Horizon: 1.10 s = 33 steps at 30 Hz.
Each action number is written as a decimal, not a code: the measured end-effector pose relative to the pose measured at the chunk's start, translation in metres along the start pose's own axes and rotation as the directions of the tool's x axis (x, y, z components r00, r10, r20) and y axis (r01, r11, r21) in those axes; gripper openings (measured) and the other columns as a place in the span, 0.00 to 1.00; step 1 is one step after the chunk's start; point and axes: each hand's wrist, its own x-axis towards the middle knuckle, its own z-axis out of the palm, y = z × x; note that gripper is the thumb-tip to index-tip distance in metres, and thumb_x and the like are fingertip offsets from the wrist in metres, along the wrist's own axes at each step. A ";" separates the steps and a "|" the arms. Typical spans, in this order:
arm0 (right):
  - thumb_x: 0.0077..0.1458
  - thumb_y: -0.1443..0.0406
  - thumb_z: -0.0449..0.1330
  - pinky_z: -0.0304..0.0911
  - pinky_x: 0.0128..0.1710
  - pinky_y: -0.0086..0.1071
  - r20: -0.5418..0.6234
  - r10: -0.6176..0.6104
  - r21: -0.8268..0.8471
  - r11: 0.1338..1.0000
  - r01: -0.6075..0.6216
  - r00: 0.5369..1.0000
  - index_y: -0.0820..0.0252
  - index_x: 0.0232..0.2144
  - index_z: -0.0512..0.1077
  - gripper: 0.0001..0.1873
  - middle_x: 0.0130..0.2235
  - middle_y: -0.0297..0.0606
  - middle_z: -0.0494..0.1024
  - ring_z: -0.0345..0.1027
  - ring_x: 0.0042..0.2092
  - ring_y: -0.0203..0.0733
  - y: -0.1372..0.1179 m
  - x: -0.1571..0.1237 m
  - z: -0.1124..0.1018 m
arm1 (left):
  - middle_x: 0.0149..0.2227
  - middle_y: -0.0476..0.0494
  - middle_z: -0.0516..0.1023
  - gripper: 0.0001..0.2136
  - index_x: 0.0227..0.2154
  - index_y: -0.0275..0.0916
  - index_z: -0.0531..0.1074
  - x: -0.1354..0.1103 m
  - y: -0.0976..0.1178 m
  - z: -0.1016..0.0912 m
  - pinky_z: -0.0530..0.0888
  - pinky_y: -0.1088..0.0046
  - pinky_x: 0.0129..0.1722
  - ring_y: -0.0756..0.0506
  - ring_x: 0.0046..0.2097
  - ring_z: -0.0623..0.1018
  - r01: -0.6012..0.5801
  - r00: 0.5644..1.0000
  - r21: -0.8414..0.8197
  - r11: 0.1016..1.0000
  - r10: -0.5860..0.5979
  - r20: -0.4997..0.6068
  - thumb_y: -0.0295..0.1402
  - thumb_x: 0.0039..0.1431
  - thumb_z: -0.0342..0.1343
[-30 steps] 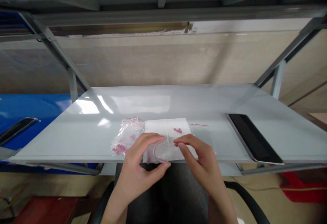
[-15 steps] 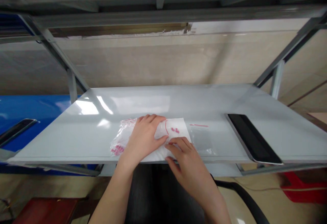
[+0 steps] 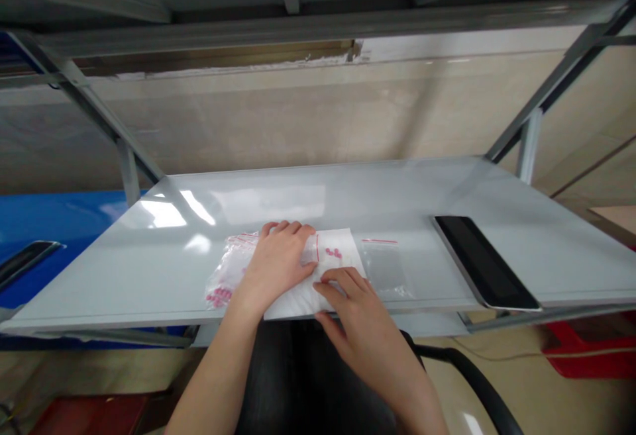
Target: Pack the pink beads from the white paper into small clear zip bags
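My left hand (image 3: 277,259) lies flat over a clear zip bag on a white sheet of paper (image 3: 344,240), thumb stretched to the right. The bag's red seal line (image 3: 317,248) shows just beyond the fingers. Past it, several small pink pieces (image 3: 333,252) sit close together on the paper. My right hand (image 3: 355,309) rests by the paper's near right part, its fingers bent and its thumb apart; I see nothing held. Left of my left wrist, more pink pieces (image 3: 218,298) show inside clear plastic bags (image 3: 226,268).
Another clear zip bag (image 3: 385,266) with a red strip lies right of the paper. A dark tablet (image 3: 484,263) rests farther right on the grey-white tabletop (image 3: 278,190). Metal uprights (image 3: 130,170) and an overhead shelf frame the table. A second device (image 3: 27,261) lies on a blue surface at left.
The camera view has tilted and shifted slightly. The pink pieces on the paper now lie in a closer row. Both hands keep nearly the same place.
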 end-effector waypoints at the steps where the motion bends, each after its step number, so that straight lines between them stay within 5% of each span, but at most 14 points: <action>1: 0.58 0.75 0.62 0.66 0.55 0.57 0.004 -0.003 0.002 1.000 0.003 1.000 0.61 0.46 0.74 0.14 0.51 0.45 0.74 0.65 0.54 0.56 0.000 0.000 0.000 | 0.48 0.37 0.80 0.18 0.50 0.38 0.74 0.000 0.000 0.000 0.68 0.50 0.57 0.33 0.52 0.77 0.002 1.000 0.009 1.000 -0.002 0.003 0.33 0.55 0.63; 33: 0.58 0.77 0.59 0.66 0.55 0.55 0.009 -0.002 0.013 1.000 0.002 1.000 0.61 0.47 0.76 0.16 0.50 0.45 0.74 0.65 0.54 0.55 0.002 0.001 -0.003 | 0.46 0.36 0.79 0.16 0.45 0.36 0.77 0.013 0.013 -0.014 0.56 0.34 0.63 0.31 0.52 0.75 -0.081 0.997 0.197 0.977 0.075 0.034 0.28 0.52 0.65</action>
